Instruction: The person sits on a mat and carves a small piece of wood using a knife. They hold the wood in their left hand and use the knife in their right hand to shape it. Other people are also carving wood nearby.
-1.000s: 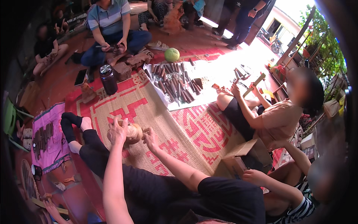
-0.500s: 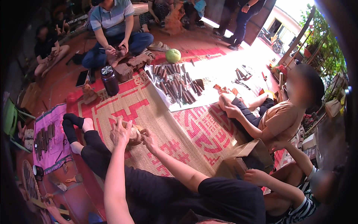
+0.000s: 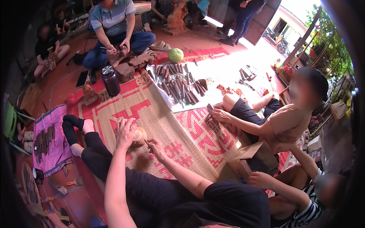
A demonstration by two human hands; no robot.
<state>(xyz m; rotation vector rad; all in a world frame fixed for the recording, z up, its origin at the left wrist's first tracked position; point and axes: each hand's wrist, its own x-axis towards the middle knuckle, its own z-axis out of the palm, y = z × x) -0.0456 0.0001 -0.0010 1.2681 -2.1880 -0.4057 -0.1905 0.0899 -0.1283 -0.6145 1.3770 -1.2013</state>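
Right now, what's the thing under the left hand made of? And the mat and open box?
The rounded piece looks like wood, maybe clay: pale brown, smooth-looking. The mat seems matte woven straw or reed: finely ribbed. The open box seems cardboard: dull brown with stiff flaps.

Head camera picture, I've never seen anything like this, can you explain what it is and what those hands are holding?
There's no machine here: a person is working bare-handed, seen from a fisheye camera worn on their own head, so straight edges bend. Their left hand holds a tan, rounded piece; their right hand seems to pinch a thin, dark tool beside it. Below lies a tan woven mat with red patterns. Farther out, a white sheet bears many brown-handled tools. Past it sits a round green fruit; to its left stands a dark cylindrical flask with a silver lid.
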